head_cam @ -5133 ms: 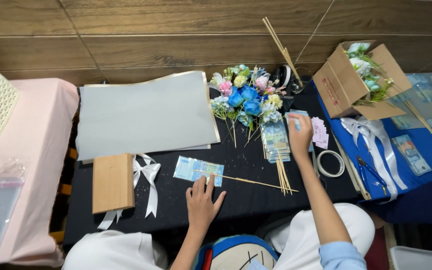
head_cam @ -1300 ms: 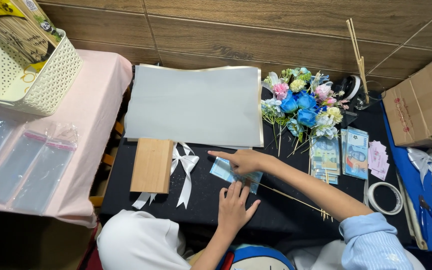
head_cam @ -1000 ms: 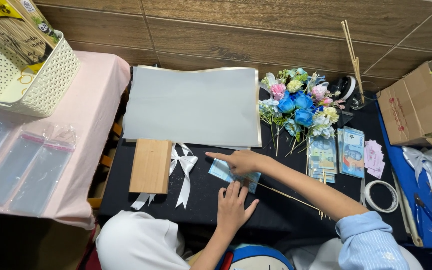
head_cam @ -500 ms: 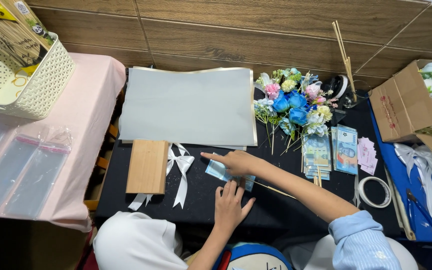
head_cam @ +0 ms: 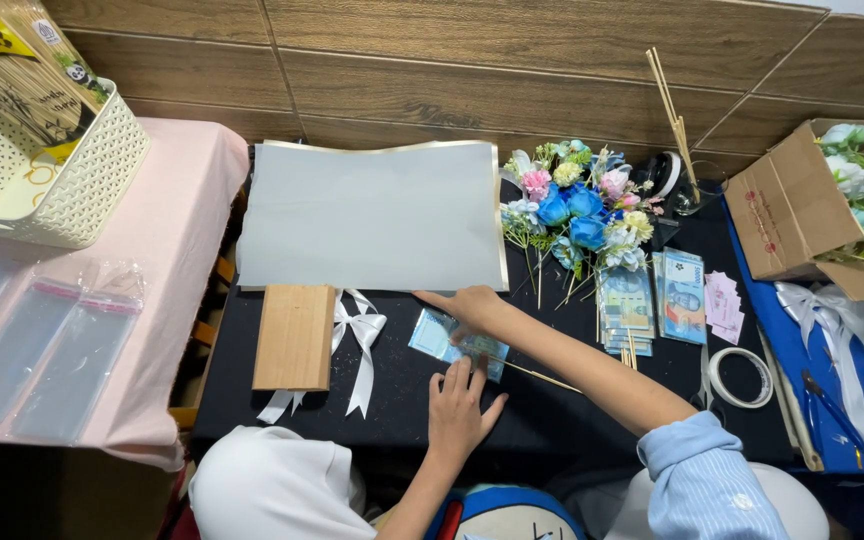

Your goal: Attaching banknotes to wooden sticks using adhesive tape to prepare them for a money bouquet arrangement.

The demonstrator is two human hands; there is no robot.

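Along my table's back edge lies a grey sheet [head_cam: 372,215] beside a flower bunch [head_cam: 577,205]. A wooden block [head_cam: 295,336] and white bow [head_cam: 360,335] sit nearer me; a tape roll [head_cam: 739,377] rests toward the right edge.

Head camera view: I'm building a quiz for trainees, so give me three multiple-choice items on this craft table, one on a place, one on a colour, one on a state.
1. Where does the plain wooden block lie?
A. Just below the large grey paper sheet, beside the white satin ribbon bow
B. Inside the white perforated plastic basket
C. On the round roll of clear tape

2. What colour are the largest roses in the artificial flower bunch?
A. Red
B. Blue
C. Black

3. How does the blue banknote lie?
A. Rolled upright
B. Flat on the black tablecloth, under both hands
C. Hanging off the edge

Answers: 1 A, the block touches the sheet's lower edge, bow at its side. 2 B, blue blooms sit mid-bunch. 3 B, the right hand and left hand press it down.
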